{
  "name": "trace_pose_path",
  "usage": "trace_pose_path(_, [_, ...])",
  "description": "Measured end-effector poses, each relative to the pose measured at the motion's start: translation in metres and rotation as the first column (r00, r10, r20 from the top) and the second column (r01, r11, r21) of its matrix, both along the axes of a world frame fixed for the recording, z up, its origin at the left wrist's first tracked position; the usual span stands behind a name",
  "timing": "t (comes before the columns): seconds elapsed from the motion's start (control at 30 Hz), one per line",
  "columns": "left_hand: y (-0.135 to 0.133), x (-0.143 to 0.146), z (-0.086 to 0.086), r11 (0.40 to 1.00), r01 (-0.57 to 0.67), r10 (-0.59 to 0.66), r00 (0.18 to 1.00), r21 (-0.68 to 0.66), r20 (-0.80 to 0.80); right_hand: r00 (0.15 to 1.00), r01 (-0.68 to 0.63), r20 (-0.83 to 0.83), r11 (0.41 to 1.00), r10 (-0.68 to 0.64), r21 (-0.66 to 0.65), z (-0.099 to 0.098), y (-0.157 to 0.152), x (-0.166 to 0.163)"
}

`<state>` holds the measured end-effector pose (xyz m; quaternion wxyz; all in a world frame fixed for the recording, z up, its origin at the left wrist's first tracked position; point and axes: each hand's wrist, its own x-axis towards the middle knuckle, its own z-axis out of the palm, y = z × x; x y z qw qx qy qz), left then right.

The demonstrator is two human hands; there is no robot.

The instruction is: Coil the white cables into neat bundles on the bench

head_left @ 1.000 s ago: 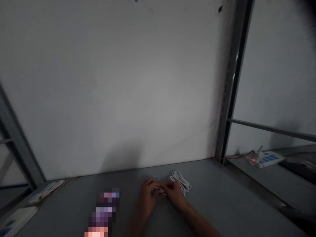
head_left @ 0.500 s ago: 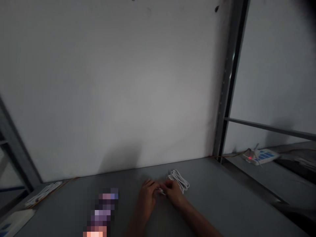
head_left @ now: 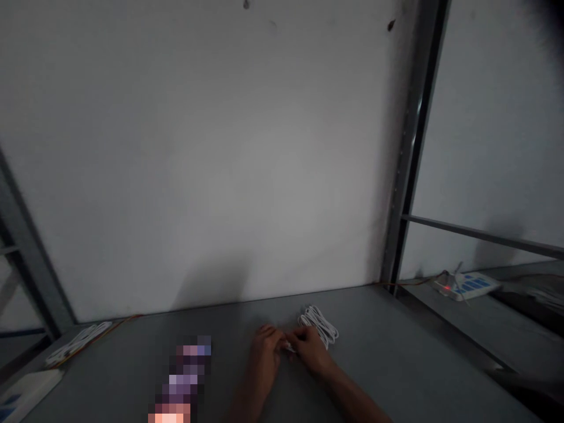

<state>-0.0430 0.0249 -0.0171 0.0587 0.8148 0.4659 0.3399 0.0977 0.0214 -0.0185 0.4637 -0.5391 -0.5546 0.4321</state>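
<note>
While pinching a thin white cable end [head_left: 288, 346] between the closed left hand [head_left: 264, 352] and right hand [head_left: 311, 349], just beside a coiled white cable bundle [head_left: 318, 326] on the grey tabletop [head_left: 396, 352], risk of tangling from a hard tug.

No words, brand names or numbers can be read in this view. At about 4 o'clock, a flat white plastic box with blue rectangular keys [head_left: 467, 286] shows only blue shapes, too small and blurred to read, with a small red light [head_left: 447, 288] beside them. At about 8 o'clock, a white plastic block [head_left: 26, 395] carries blue patches that are just as unreadable. At about 7 o'clock, a pixelated purple and pink patch [head_left: 185, 376] hides whatever is there. At about 6 o'clock, the coiled white cable [head_left: 318, 326] shows no legible print.
</note>
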Motion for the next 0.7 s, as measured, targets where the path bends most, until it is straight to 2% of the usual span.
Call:
trace_pose_path(0.2, [-0.0043, 0.0023, -0.0016, 0.999, -0.008, 0.01, 0.998, 0.043, -0.055, 0.999, -0.004, -0.045, 1.0, 0.004, 0.006, -0.0018, 0.0003, -0.0005])
trace_pose_path(0.37, [-0.0034, 0.0038, -0.0028, 0.998, -0.064, 0.063, 0.997, 0.021, 0.048, 0.999, 0.036, -0.021, 0.999, -0.035, 0.015, 0.0, -0.001, 0.0])
trace_pose_path(0.5, [-0.0003, 0.0039, -0.0055, 0.997, -0.082, 0.082, 0.991, -0.008, 0.107, 1.0, -0.01, -0.003, 1.0, 0.01, 0.017, -0.0019, 0.0005, -0.0007])
trace_pose_path(0.7, [-0.0019, 0.0053, -0.0031, 0.996, -0.083, 0.087, 0.986, -0.036, 0.143, 0.994, -0.012, -0.105, 1.0, 0.014, 0.021, -0.0093, 0.0043, -0.0017])
